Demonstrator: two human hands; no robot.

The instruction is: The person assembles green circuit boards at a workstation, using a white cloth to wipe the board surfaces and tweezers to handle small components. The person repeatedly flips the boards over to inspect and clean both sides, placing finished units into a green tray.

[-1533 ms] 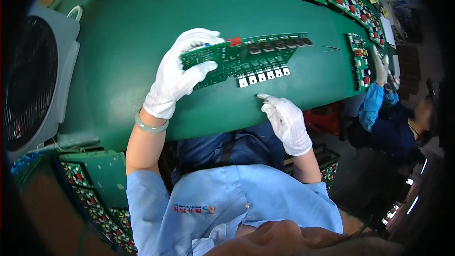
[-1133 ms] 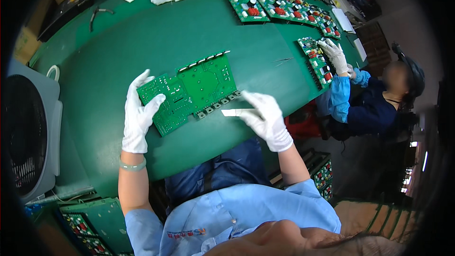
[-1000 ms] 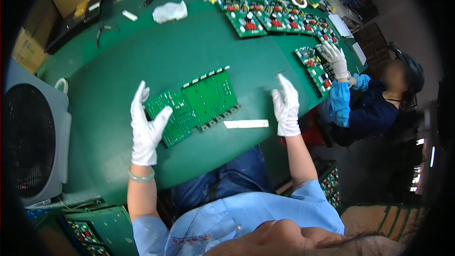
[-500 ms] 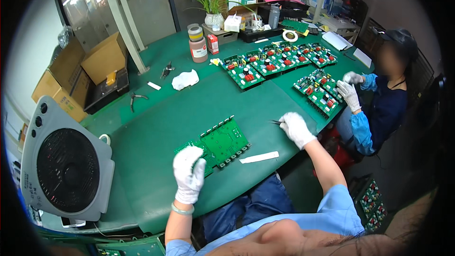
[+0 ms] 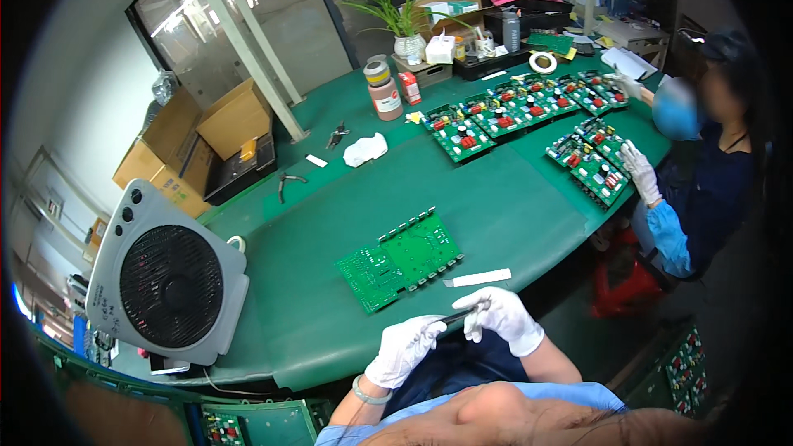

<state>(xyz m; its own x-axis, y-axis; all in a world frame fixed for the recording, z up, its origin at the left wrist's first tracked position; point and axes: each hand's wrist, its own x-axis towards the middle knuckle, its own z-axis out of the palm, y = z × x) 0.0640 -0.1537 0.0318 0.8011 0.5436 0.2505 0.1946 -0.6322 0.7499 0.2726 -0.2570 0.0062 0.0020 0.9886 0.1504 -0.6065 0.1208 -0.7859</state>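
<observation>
My gloved left hand [image 5: 406, 350] and gloved right hand [image 5: 504, 320] meet in front of the table's near edge. Between their closed fingers lie black tweezers [image 5: 457, 315], one end in each hand. Just beyond them, a green circuit board [image 5: 421, 248] rests on the table with its solder side up and metal tabs along two edges. Neither hand touches the board. A flat white strip [image 5: 481, 278] with a grey slanted tip lies close to my right hand, to the right of the board.
A grey fan [image 5: 173, 281] stands at left. Pliers [image 5: 291, 186], a white cloth [image 5: 365, 149] and a pink bottle [image 5: 385, 99] lie or stand farther back. Populated boards [image 5: 520, 107] fill the far right. A co-worker's gloved hand [image 5: 640, 172] touches nearer boards [image 5: 591, 161].
My left hand has left the circuit board and come back toward me. The right hand brought the tweezers in to meet it. The co-worker's one hand reached toward the far boards; the view shifted.
</observation>
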